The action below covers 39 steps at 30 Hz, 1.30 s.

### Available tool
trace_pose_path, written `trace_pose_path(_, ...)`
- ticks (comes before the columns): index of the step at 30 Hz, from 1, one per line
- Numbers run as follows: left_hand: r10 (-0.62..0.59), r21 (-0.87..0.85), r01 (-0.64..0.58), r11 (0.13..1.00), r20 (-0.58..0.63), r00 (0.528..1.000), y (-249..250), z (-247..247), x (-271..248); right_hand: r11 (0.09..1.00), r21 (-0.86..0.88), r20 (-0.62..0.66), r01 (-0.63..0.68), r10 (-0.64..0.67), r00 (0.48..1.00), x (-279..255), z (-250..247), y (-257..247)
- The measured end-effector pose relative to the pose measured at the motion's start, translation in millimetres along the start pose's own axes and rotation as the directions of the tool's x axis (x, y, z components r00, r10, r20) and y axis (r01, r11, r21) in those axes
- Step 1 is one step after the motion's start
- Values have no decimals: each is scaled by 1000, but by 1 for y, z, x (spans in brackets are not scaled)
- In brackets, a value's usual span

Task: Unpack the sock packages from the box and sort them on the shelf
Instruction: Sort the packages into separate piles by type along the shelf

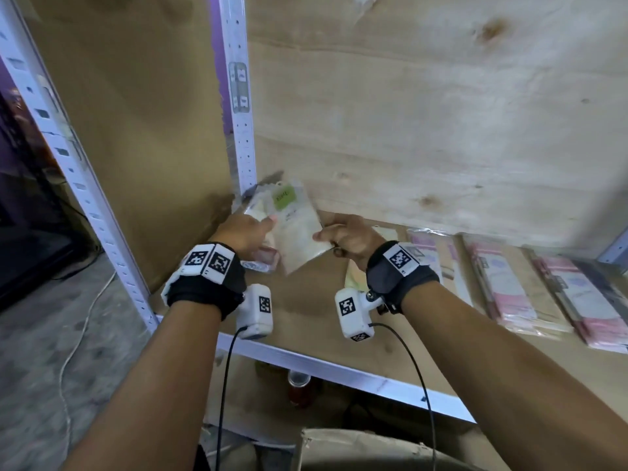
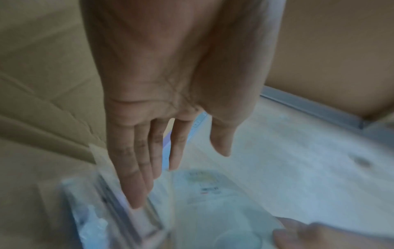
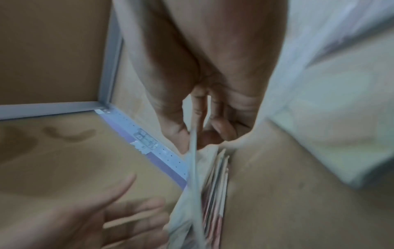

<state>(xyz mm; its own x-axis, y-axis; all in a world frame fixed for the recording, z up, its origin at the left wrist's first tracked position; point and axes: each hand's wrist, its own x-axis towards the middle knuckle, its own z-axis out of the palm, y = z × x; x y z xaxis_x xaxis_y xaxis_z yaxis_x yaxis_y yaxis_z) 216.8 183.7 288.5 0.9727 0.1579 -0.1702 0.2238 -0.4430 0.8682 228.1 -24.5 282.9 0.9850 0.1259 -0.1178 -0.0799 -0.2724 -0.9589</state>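
Observation:
A cream sock package with a green label (image 1: 294, 226) is held tilted above the left back corner of the wooden shelf (image 1: 306, 300). My right hand (image 1: 326, 234) pinches its right edge; in the right wrist view the fingers (image 3: 200, 134) clamp the thin package (image 3: 193, 168) edge-on. My left hand (image 1: 258, 229) reaches in with straight fingers. Its fingertips (image 2: 136, 202) touch the edge of a stack of packages (image 2: 119, 219) beside the cream package (image 2: 213, 202). A pink package (image 1: 265, 260) of that stack shows below the left hand.
Rows of pink sock packages (image 1: 509, 287) lie flat along the right of the shelf. A white perforated upright (image 1: 243, 130) and a cardboard side panel (image 1: 136, 130) close off the left corner. An open cardboard box (image 1: 373, 447) stands below the shelf's front rail.

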Motion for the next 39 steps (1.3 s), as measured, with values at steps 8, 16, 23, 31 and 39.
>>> trace_pose_path(8, 120, -718, 67, 693, 206, 971, 29, 36, -33, 783, -459, 120, 420, -414, 902, -70, -46, -10)
trace_pose_path(16, 233, -582, -15, 813, 301, 925, 33, 81, -50, 927, -295, -234, 231, -304, 923, -97, -114, 31)
trace_pose_path(23, 326, -411, -127, 903, 460, 826, 39, 122, -65, 988, 142, -41, 59, -54, 998, -130, -150, 69)
trace_pose_path(31, 275, -380, -177, 908, 222, 935, 51, 166, -65, 994, 44, -42, 96, -95, 995, -135, -154, 80)
trace_pose_path(39, 355, -348, -291, 891, 136, 925, 54, 178, -63, 977, 182, -51, 111, -103, 993, -131, -152, 82)
